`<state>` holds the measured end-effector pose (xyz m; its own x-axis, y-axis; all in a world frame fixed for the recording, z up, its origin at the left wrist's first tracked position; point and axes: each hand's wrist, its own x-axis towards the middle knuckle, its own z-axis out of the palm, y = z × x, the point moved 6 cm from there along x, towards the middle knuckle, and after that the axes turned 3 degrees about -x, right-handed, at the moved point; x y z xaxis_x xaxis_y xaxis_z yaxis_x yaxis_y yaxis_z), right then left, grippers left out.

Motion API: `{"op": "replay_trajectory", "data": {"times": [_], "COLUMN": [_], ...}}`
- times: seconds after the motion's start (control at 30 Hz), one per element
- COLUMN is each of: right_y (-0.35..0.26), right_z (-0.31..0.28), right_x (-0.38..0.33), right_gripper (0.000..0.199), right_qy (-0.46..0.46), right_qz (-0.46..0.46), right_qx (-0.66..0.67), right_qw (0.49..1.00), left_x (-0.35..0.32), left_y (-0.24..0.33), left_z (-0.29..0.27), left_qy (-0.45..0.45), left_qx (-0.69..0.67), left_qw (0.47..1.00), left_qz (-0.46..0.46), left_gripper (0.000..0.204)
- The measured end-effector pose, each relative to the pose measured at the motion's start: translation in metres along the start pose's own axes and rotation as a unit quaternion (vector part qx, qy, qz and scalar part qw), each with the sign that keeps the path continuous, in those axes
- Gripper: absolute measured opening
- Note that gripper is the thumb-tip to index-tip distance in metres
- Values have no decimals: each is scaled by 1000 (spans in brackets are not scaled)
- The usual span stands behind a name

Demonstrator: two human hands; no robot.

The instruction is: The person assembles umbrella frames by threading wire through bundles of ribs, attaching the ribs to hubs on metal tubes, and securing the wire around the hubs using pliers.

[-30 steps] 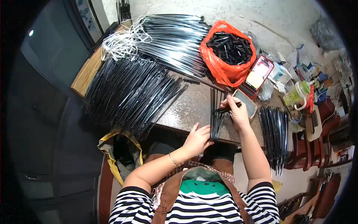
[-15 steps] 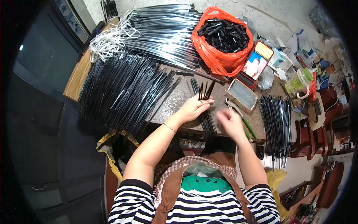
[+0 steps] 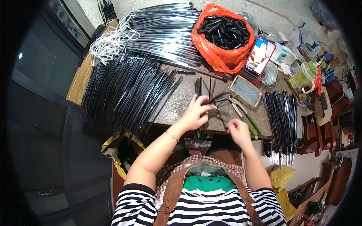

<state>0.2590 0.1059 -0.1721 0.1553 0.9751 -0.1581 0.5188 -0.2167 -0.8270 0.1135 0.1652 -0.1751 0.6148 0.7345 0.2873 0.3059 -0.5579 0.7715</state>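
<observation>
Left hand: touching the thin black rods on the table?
Touching. The head view shows the left hand pinching thin black rods that fan out from its fingertips.

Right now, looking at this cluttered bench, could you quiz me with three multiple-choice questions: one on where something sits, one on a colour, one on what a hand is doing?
1. Where is the phone?
A. right of the orange bag
B. on the floor
C. under the white cords

2. What colour are the plier handles?
A. red
B. green
C. blue

3. What is the left hand doing?
A. resting flat and empty
B. pinching thin black rods
C. holding the cup

Answers: 1 A, it lies against the orange bag's right side. 2 B, both handles are green. 3 B, its fingers close on the black rods.
</observation>
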Motion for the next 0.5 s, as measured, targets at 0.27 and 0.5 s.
{"op": "replay_trajectory", "data": {"times": [0.27,0.5], "right_y": [-8,-16], "right_z": [15,62], "right_x": [-16,-4], "right_gripper": [21,19], "right_qy": [-109,-133], "right_qz": [89,60], "right_qx": [129,120], "right_qw": [982,982], "left_x": [-1,-16], "left_y": [10,11], "left_z": [-1,-8], "left_qy": [34,-29], "left_qx": [20,91], "left_qw": [999,995], "left_qz": [2,-2], "left_gripper": [26,35]}}
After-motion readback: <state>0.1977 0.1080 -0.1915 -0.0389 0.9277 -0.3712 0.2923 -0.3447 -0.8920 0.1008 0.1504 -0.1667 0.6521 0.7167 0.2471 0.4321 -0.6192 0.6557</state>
